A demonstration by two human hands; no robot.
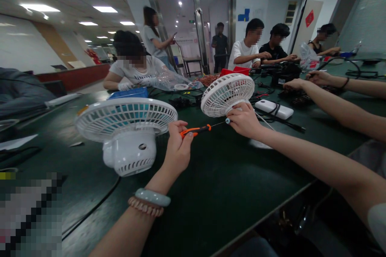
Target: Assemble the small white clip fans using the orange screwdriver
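Observation:
My left hand (177, 148) is closed round the orange-and-black handle of a small screwdriver (197, 130), whose thin shaft points right. The tip reaches my right hand (245, 119), which grips the base of a white fan guard (227, 93) held tilted above the dark green table (211, 192). A small pale blue piece shows at my right fingertips where the tip meets them. To the left of my left hand stands a white fan body with its grille (126, 126), resting face up on its motor housing.
A white power bank with a black cable (274, 109) lies right of the guard. A co-worker's arms (331, 100) reach in from the right. Several people sit at the far side among a blue tray (128, 93), plastic bags and a red bin (237, 71).

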